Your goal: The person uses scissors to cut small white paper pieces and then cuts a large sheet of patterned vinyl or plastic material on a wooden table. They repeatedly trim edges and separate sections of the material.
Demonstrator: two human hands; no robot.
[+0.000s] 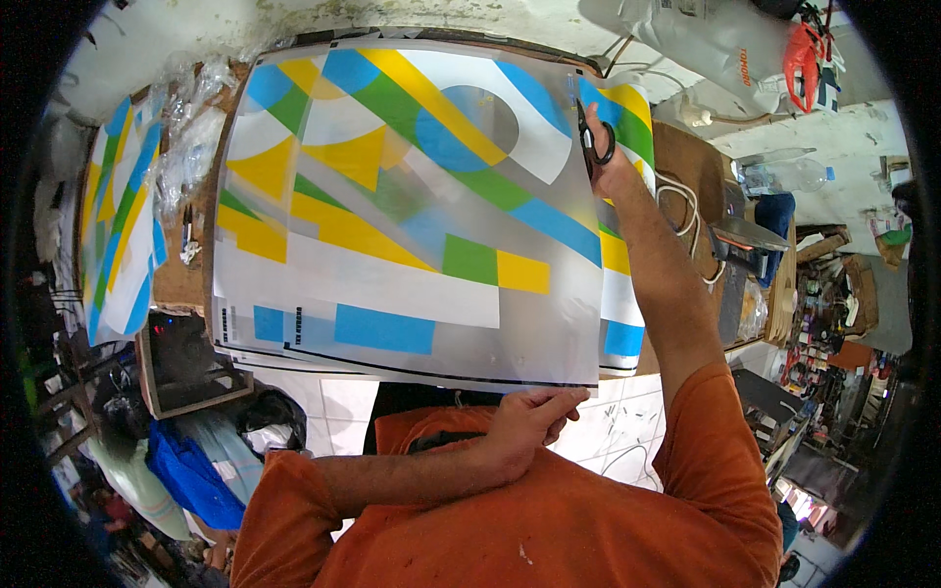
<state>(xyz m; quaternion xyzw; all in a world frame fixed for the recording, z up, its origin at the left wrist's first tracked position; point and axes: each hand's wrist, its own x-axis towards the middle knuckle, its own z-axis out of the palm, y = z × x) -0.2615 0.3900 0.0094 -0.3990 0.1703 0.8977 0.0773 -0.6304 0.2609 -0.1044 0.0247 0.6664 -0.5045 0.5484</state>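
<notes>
A large translucent plastic sheet point(549, 333), printed with blue, green, yellow and white shapes, lies across the table in front of me. Beneath it are more sheets of the same print, their edges showing at the right. Black-handled scissors point(606, 147) are in my right hand point(616, 174), at the far part of the sheet's right edge, blades pointing away from me. My left hand point(529, 423) lies across my body at the near right corner of the sheet, its fingers pinching that corner.
A printed piece point(123, 225) hangs over the table's left end, beside crumpled clear plastic point(191, 127). White cable point(691, 201) and a dark flat-topped object point(740, 233) lie at the right. A clear bottle point(804, 174) is farther right. A dark-framed box point(191, 367) stands at the near left.
</notes>
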